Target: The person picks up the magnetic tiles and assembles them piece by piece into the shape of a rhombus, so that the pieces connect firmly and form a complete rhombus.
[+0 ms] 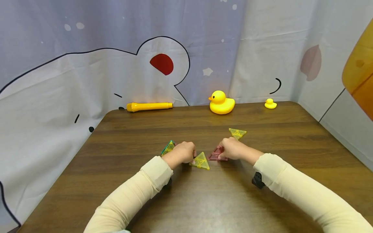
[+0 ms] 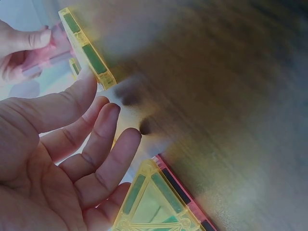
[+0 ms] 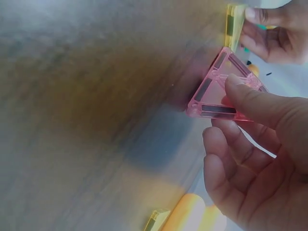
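My left hand (image 1: 183, 152) pinches a translucent yellow triangular magnetic tile (image 1: 201, 161) by its left corner, between thumb and fingers. To its right, my right hand (image 1: 233, 149) pinches a pink triangular magnetic tile (image 3: 208, 91), thumb on its face. The two tiles are close; in the right wrist view their corners appear to meet. Just beyond the left hand lies a yellow triangle tile (image 1: 167, 148) with a green-edged one; the left wrist view shows a pink-edged tile (image 2: 185, 190) beside it. Another yellow triangle tile (image 1: 237, 133) lies behind the right hand, partly hidden.
Along the back of the brown wooden table (image 1: 186, 207) are a yellow toy microphone (image 1: 150, 106), a large yellow rubber duck (image 1: 222, 104) and a small duck (image 1: 270, 104). A printed curtain (image 1: 116, 74) hangs behind the table.
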Demonstrator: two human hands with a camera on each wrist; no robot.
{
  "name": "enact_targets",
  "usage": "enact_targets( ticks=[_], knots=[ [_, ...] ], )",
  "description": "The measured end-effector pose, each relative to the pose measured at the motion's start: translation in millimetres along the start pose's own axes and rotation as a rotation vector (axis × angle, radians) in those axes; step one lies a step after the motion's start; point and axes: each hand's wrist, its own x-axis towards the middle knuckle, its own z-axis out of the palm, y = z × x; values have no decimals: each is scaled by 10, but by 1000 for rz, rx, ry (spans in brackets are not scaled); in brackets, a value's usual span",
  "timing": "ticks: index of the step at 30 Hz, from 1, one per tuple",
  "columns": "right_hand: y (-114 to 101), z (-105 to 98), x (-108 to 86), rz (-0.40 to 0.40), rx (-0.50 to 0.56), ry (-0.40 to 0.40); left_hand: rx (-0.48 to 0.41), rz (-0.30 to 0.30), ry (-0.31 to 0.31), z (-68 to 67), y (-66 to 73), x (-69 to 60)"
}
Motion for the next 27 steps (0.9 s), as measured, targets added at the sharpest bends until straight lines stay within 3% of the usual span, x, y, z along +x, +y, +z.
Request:
enact_targets(
  ticks=[21,27],
  knots=[
    [-101,38,-239,-17,64,-90,9,-10,-16,11,14,-7],
    [-190,50,-274,-86,63,-79,11,-6,-9,-3,21,-5]
  ],
)
